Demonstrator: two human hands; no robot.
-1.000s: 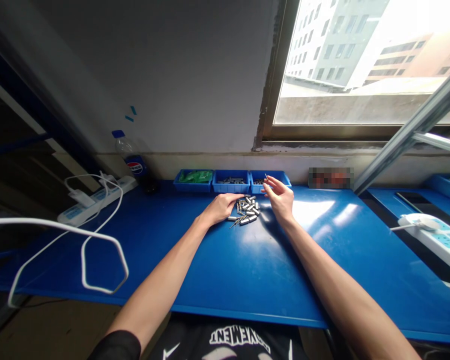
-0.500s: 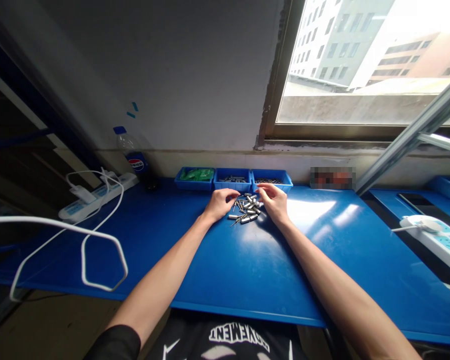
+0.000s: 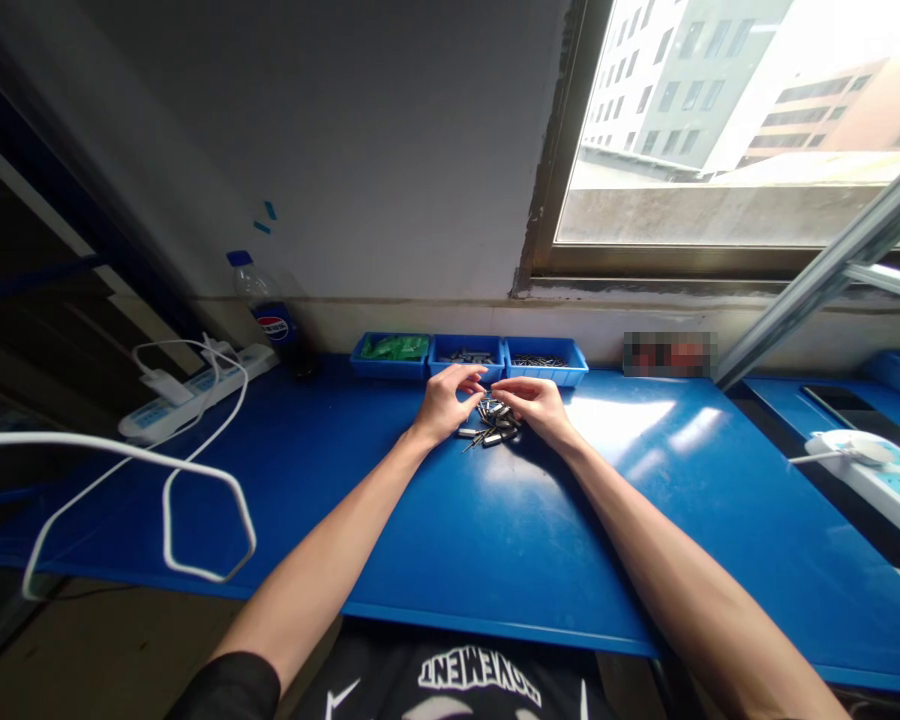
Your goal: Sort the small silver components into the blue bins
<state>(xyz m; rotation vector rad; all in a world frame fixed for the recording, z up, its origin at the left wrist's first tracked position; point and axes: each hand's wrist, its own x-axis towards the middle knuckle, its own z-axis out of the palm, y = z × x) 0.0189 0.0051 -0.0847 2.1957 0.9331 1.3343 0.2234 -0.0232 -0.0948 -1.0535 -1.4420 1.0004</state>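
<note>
A glossy blue worktable (image 3: 495,530) is seen running under a grey wall, with a window and pale buildings up at the right. At the middle of it, both hands are brought together over a small heap of metal parts (image 3: 491,432). The left hand (image 3: 446,400) is curled, thumb and fingers drawn toward each other above the heap's left edge; whether anything is pinched there cannot be told. The right hand (image 3: 536,402) is held with fingertips pressed close together, pointing left toward the other hand, and what lies between them is too small to be made out. The heap itself is found on the tabletop just beneath and between the two hands, with a few thin pins sticking out toward the near side. Just behind the hands, three little blue bins are lined up against the wall: the left bin (image 3: 390,352) is filled with something green, the middle bin (image 3: 468,356) is loaded with small grey metal pieces, and the right bin (image 3: 547,360) is seen holding thin dark pins. Farther left, a plastic bottle (image 3: 266,312) is stood by the wall, and a white power strip (image 3: 195,392) is laid there with a white cable (image 3: 172,500) looped over the table edge. A second power strip (image 3: 881,475) is seen at the far right.
</note>
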